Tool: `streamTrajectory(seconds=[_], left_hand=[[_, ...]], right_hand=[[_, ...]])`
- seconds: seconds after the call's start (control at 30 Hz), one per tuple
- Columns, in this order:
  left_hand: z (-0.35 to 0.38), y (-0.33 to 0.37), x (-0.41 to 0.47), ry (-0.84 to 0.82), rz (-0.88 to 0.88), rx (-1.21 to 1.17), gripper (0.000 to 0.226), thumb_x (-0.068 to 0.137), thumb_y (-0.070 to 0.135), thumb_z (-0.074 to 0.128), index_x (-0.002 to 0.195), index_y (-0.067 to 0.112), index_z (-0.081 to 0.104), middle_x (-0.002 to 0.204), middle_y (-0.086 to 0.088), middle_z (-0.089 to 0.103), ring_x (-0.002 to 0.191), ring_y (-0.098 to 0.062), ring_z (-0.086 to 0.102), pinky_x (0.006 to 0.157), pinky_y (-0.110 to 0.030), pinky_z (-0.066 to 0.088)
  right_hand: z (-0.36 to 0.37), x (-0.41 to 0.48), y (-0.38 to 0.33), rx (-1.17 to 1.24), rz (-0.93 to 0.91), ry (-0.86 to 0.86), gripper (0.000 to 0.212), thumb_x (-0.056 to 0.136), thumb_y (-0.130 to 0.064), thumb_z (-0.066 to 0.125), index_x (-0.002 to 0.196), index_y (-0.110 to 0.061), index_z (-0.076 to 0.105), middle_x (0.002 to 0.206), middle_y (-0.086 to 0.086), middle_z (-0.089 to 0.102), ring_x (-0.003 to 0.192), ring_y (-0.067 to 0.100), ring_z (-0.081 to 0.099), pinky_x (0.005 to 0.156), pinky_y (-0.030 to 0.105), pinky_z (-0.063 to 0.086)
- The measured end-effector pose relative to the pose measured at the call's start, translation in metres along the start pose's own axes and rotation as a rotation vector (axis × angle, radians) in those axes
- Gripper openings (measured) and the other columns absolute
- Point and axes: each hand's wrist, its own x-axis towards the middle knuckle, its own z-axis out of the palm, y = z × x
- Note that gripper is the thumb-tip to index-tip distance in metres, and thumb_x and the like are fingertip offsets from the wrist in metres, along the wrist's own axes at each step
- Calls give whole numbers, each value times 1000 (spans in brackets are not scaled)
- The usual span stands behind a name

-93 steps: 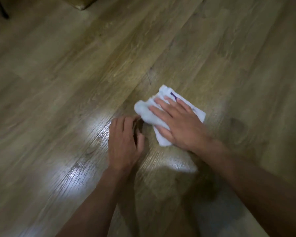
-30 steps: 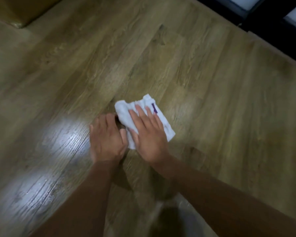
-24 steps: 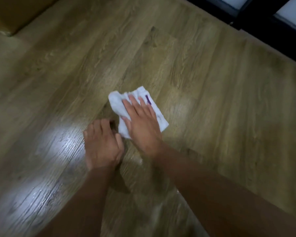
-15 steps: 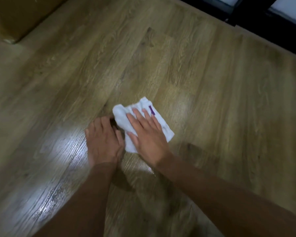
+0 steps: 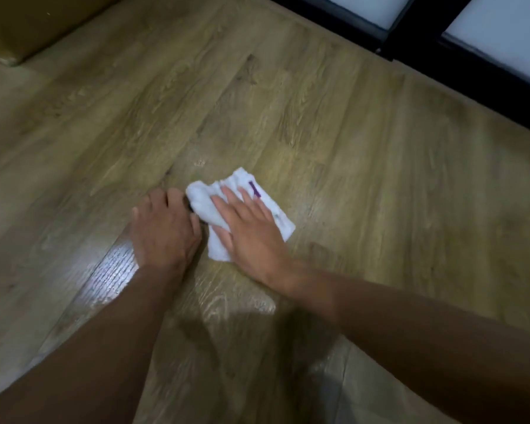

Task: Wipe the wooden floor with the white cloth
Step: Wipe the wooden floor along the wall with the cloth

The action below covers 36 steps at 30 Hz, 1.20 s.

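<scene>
A white cloth (image 5: 204, 206) with a small purple mark lies bunched on the wooden floor (image 5: 364, 185) near the middle of the view. My right hand (image 5: 251, 237) presses flat on the cloth with straight, spread fingers and covers most of it. My left hand (image 5: 162, 231) rests palm down on the bare floor just left of the cloth, its fingertips close to the cloth's left edge. Both forearms reach in from the bottom of the view.
A dark frame with pale panels (image 5: 471, 41) borders the floor at the top right. A brown block-like object (image 5: 28, 26) sits at the top left corner. A bright glare patch (image 5: 114, 270) shines on the planks below my left hand.
My right hand has slid the cloth back and forth a short way over the planks, lately slightly away from me. My left hand has stayed planted beside it.
</scene>
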Motion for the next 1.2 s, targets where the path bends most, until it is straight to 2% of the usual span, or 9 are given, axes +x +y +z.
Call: streamTrajectory(seconds=[0.17,0.3,0.37,0.57,0.8,0.87,1.0,1.1,1.2], left_hand=[[-23,16,18,-104,155,212,24,88,16,47,106,3,57,105,-20,62,95,-40,59,76,-40,44],[-39,50,38,-321,200,484,24,92,28,47,111,25,61,115,2,63,109,-24,59,89,-34,43],[-45,67,35,-347,198,541,26,91,31,50,115,28,59,118,3,62,112,-24,57,92,-37,44],[-33,94,-19,-281,414,544,30,91,36,48,114,22,62,117,-7,58,106,-24,57,78,-31,41],[-30,96,-21,-249,415,370,34,96,29,33,113,17,60,118,-8,55,106,-25,57,64,-32,36],[-30,89,-26,-332,431,365,37,99,29,30,121,14,54,127,-12,48,109,-28,55,69,-36,42],[-34,80,-30,-436,424,410,42,98,26,34,136,10,41,146,-16,33,130,-29,43,101,-39,42],[-36,91,-34,-410,387,425,43,96,24,35,135,8,41,138,-15,37,121,-30,48,92,-40,46],[-36,105,-43,-292,540,458,48,98,24,28,143,8,24,144,-16,30,124,-31,44,90,-41,45]], right_hand=[[-9,19,24,68,-31,-84,49,101,-36,40,148,-25,31,157,-5,26,146,16,19,117,33,11],[-15,61,26,64,113,-62,51,101,-36,37,150,-25,26,159,-5,21,146,19,16,117,37,13],[-15,36,23,113,131,-37,52,100,-35,37,149,-24,26,159,-4,20,146,22,15,118,39,13],[-15,-63,49,155,48,-34,51,100,-33,37,149,-23,27,159,-7,19,148,15,10,118,34,8],[-44,21,86,116,210,-83,52,101,-26,39,150,-19,23,159,-2,19,146,21,15,119,39,10],[-40,1,78,91,211,-58,54,101,-27,36,152,-19,19,160,-1,16,147,22,11,119,39,7],[-21,-90,57,91,72,-15,52,102,-32,35,151,-22,21,160,-3,15,148,20,9,120,37,7],[-31,-96,80,55,-53,-169,52,103,-34,32,152,-27,15,161,-6,12,148,16,7,120,34,7],[-55,-48,106,3,20,-234,53,104,-27,32,153,-24,13,161,-5,6,148,17,6,119,37,10]])
